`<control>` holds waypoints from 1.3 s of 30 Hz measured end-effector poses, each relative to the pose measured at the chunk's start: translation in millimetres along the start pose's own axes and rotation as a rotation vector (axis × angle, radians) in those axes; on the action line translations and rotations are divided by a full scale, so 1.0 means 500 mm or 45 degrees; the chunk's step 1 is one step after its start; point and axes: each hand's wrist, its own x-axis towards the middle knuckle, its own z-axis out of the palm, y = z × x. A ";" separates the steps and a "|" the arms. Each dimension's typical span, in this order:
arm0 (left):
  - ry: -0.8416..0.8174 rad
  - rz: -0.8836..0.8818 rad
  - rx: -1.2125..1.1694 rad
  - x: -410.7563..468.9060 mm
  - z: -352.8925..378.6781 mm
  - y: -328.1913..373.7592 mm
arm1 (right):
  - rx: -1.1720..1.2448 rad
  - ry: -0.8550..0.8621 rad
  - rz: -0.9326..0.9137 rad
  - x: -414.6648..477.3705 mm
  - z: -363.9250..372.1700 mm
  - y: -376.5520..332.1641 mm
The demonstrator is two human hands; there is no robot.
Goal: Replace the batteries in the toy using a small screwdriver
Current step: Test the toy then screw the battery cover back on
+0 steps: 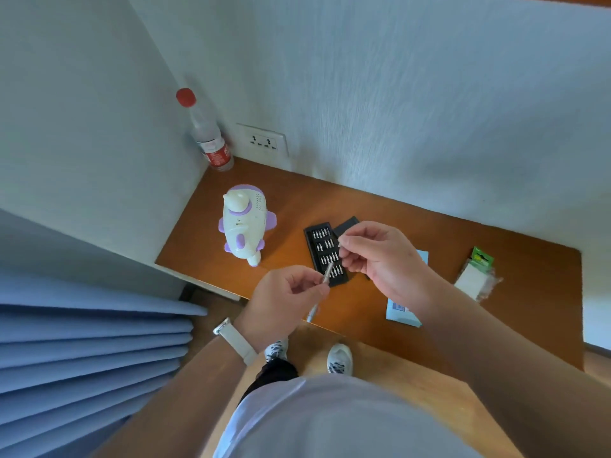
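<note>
1. Toy (246,224), white and purple and shaped like a little plane, sits on the far left part of the brown table (429,233). No hand touches it.
2. The left hand (287,299) is near the toy, just in front of the table's near edge. Its fingers are curled, and the thumb and first finger pinch a thin silver screwdriver (327,274). The tip end points up and away, and the other end sticks out under the hand.
3. The right hand (380,256) is up above the table, to the right of the left hand. Its fingers are curled, and the thumb and first finger tips are pressed close together. I cannot tell if something tiny is between them.
4. A black bit case (325,254) lies open on the table, under and between the two hands. It has rows of little silver bits in it. Its dark lid (345,224) lies just behind it.
5. A blue and white box (401,312) lies near the table's near edge, partly under the right arm.
6. A battery pack (476,274) with a green top lies far to the right.
7. A clear bottle (206,133) with a red cap stands in the far left corner, beside a wall socket (263,140).
8. A white watch (234,342) is on the left wrist.
</note>
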 end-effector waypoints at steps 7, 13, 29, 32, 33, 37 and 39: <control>0.156 -0.285 -0.327 0.057 0.029 -0.054 | -0.307 0.005 0.076 0.081 -0.036 0.035; 0.274 -0.530 -0.604 0.151 0.041 -0.098 | -0.679 -0.014 0.090 0.174 -0.045 0.072; 0.395 -0.540 -0.192 0.287 0.078 -0.165 | -1.046 0.036 0.204 0.288 -0.033 0.159; 0.392 -0.530 -0.102 0.295 0.079 -0.167 | -1.066 0.020 0.177 0.293 -0.029 0.165; 0.396 -0.523 -0.075 0.297 0.079 -0.168 | -1.067 0.020 0.166 0.294 -0.028 0.166; 0.391 -0.505 -0.020 0.303 0.084 -0.171 | -1.088 0.012 0.147 0.298 -0.027 0.172; 0.388 -0.501 -0.008 0.305 0.085 -0.173 | -1.122 0.007 0.142 0.301 -0.024 0.173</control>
